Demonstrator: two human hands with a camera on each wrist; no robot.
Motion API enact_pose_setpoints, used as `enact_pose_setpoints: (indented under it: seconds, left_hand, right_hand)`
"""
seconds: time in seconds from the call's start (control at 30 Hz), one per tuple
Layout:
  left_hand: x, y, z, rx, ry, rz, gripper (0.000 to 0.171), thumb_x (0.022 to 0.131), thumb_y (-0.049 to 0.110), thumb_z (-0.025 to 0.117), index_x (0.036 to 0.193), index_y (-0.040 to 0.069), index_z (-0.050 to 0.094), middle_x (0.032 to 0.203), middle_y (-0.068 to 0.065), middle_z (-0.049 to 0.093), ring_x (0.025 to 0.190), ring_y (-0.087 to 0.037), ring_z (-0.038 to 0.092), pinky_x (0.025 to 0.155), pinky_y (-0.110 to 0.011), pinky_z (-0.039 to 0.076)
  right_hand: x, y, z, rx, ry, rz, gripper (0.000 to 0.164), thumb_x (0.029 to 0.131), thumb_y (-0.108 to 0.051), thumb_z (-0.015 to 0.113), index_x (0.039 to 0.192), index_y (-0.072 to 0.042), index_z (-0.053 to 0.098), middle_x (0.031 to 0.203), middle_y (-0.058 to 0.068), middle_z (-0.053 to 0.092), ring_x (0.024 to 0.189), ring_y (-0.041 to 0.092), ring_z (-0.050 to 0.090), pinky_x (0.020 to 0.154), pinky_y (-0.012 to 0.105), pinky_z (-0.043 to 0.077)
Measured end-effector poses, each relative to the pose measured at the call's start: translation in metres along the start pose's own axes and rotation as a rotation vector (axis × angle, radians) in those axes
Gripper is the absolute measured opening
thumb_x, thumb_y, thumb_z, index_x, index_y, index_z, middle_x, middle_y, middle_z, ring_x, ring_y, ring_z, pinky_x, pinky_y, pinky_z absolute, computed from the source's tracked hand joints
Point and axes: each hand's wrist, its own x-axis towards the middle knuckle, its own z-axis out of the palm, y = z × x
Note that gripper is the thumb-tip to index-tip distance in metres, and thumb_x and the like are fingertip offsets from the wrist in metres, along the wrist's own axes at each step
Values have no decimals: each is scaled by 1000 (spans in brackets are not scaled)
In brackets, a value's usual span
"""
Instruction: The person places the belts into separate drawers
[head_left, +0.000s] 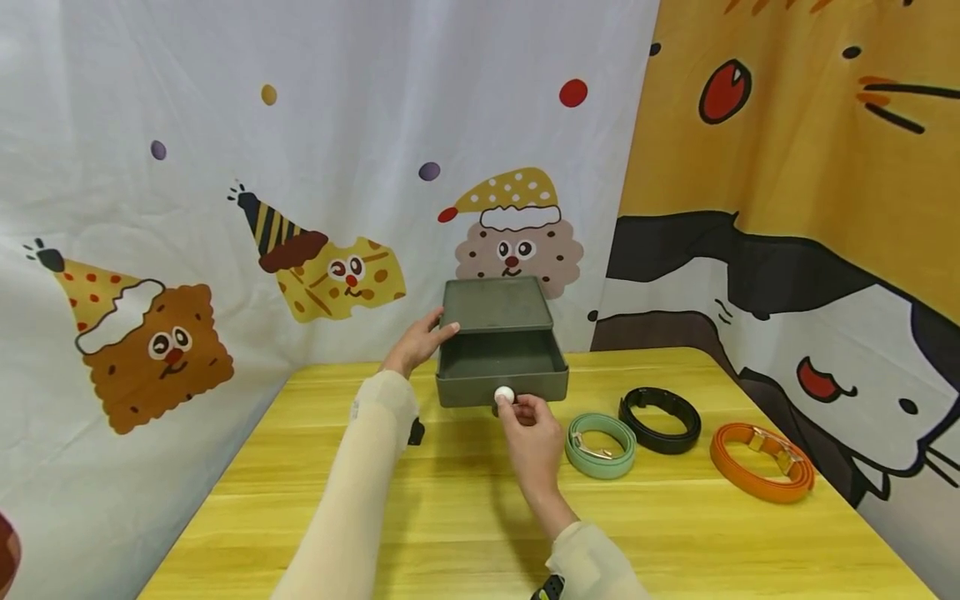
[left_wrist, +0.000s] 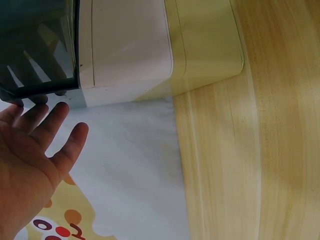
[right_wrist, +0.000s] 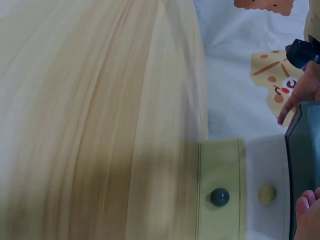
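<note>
A small chest of drawers has a dark grey-green top [head_left: 498,304], a white middle drawer [left_wrist: 130,45] and a yellow bottom drawer [left_wrist: 210,40]. Its dark top drawer [head_left: 480,390] stands pulled out, with a bare inside. My right hand [head_left: 534,437] pinches the white round knob [head_left: 504,394] on that drawer's front. At the chest's left side rests my left hand [head_left: 420,343], fingers extended against the dark top section and thumb near its upper edge. In the right wrist view, only a bit of my right hand [right_wrist: 309,215] shows.
To the right, a coiled green belt [head_left: 574,450], a black belt [head_left: 660,442] and an orange belt [head_left: 750,483] lie on the wooden table [head_left: 465,533]. The lower drawers carry a dark knob [right_wrist: 219,197] and a yellowish knob [right_wrist: 267,194]. A printed cloth [head_left: 360,100] hangs behind.
</note>
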Motion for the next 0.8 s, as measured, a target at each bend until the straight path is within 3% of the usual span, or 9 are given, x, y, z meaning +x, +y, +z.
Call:
enact_pose_setpoints:
  seconds: [0.17, 0.4, 0.57, 0.8]
  left_hand:
    - [1, -2, 0, -5, -5, -1, 77, 101, 51, 51, 161, 20, 15, 165, -7, 14, 150, -28, 16, 118, -52, 22]
    - [0, 1, 0, -4, -10, 5, 77, 101, 52, 51, 161, 21, 15, 165, -6, 14, 150, -29, 16, 117, -54, 21]
    - [0, 1, 0, -3, -10, 11, 76, 101, 52, 50, 161, 21, 15, 165, -7, 13, 150, -29, 16, 118, -53, 21]
    - [1, -2, -1, 1, -2, 7, 77, 101, 51, 51, 161, 19, 15, 165, -8, 14, 150, -28, 15, 118, -53, 21]
  right_hand:
    - [6, 11, -11, -2, 29, -17, 36, 86, -40, 79, 95, -5, 72, 77, -2, 71, 68, 12, 66, 60, 21, 53]
    - [18, 23, -33, -43, 136, -52, 31, 88, -38, 76, 91, -7, 73, 76, 1, 70, 67, 11, 63, 59, 14, 47]
    - [27, 32, -48, -52, 194, -30, 32, 92, -37, 72, 92, -5, 74, 76, 5, 69, 67, 10, 59, 58, 13, 45]
    - [38, 44, -64, -85, 206, 37, 38, 93, -42, 69, 99, -4, 74, 82, 8, 70, 70, 7, 59, 60, 11, 44]
